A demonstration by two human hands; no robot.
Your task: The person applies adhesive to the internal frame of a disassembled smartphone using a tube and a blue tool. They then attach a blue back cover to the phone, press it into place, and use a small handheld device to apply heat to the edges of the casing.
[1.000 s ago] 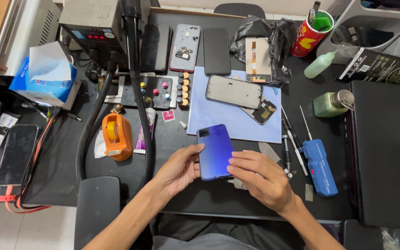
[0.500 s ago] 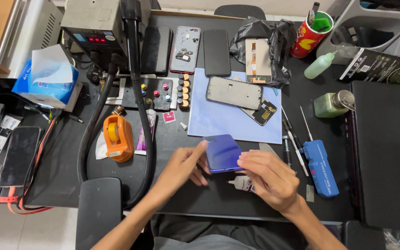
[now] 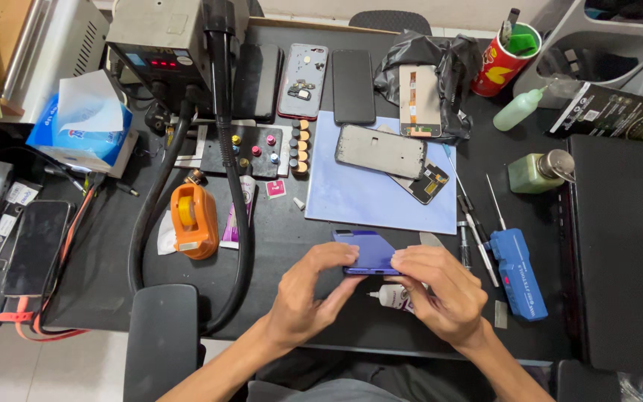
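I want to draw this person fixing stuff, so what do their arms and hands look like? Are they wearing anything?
Both arms are bare up to where the picture ends, with no sleeves showing. The left hand and right hand have no gloves, and I see no rings, watch or bracelets. The fingernails look short and plain. So draw two bare forearms and two uncovered hands.

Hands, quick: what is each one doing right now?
Left hand: closed on the left end of the blue phone.
Right hand: closed on the phone's right end.
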